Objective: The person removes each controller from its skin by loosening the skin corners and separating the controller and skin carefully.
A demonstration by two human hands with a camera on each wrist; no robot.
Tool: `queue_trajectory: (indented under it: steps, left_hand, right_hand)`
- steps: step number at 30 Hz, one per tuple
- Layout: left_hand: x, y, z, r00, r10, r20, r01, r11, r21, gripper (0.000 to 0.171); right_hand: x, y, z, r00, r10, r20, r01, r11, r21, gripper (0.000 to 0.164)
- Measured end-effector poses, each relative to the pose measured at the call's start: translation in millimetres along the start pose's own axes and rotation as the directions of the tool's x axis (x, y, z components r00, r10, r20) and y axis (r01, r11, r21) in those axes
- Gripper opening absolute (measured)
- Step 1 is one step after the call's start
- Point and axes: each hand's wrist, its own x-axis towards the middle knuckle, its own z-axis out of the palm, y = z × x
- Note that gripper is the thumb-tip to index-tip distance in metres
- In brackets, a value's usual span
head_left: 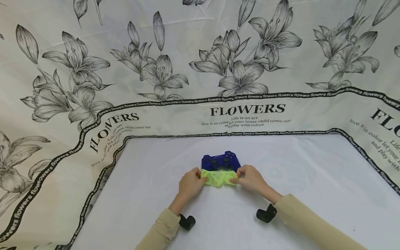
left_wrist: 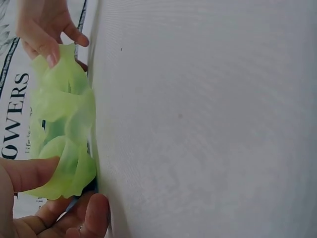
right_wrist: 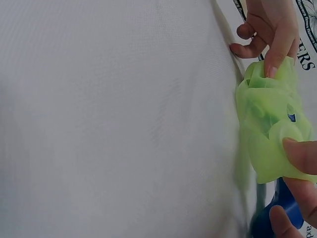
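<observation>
A blue game controller point(head_left: 222, 160) lies on the white table, its sticks and buttons facing up. A soft, translucent yellow-green silicone controller cover point(head_left: 218, 178) overlaps its near side, crumpled and bunched. My left hand point(head_left: 191, 184) pinches the cover's left end, with the thumb point(left_wrist: 37, 173) on top and the other fingers beneath. At the opposite end my right hand point(head_left: 253, 178) pinches the cover between thumb and fingers. A blue grip of the controller point(right_wrist: 287, 203) shows beside the right fingers in the right wrist view. The cover hides the controller's near part.
White cloth covers the table point(head_left: 150, 163). Behind it and at the sides hangs a curtain point(head_left: 175, 118) printed with lilies and "FLOWERS". Black wrist devices point(head_left: 187, 222) sit by both beige sleeves point(head_left: 312, 218).
</observation>
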Motion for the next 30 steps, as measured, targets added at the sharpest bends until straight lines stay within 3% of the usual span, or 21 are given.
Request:
queue_trajectory:
  steps: [4, 11, 19, 30]
  left_hand:
    - [-1.2, 1.4, -0.6, 1.000, -0.009, -0.001, 0.009, 1.000, 0.010, 0.023]
    - [-3.6, 9.5, -2.6, 1.000, -0.014, 0.002, 0.014, 1.000, -0.019, 0.024]
    - [-1.2, 15.9, -2.9, 0.999, -0.034, 0.025, 0.036, 0.998, -0.053, 0.025]
    - [0.5, 6.7, -6.0, 1.000, -0.031, 0.004, 0.031, 0.999, -0.030, 0.030]
  right_hand:
    - [0.4, -2.6, 0.0, 1.000, -0.005, 0.008, 0.005, 1.000, 0.009, 0.034]
    - [4.7, -2.3, -4.8, 0.996, -0.065, -0.065, 0.061, 0.996, -0.060, 0.035]
    - [8.3, -3.1, -5.1, 0.998, -0.063, -0.013, 0.064, 0.997, 0.043, 0.033]
    - [6.3, -12.7, 3.8, 0.996, -0.086, 0.002, 0.086, 0.994, 0.062, 0.034]
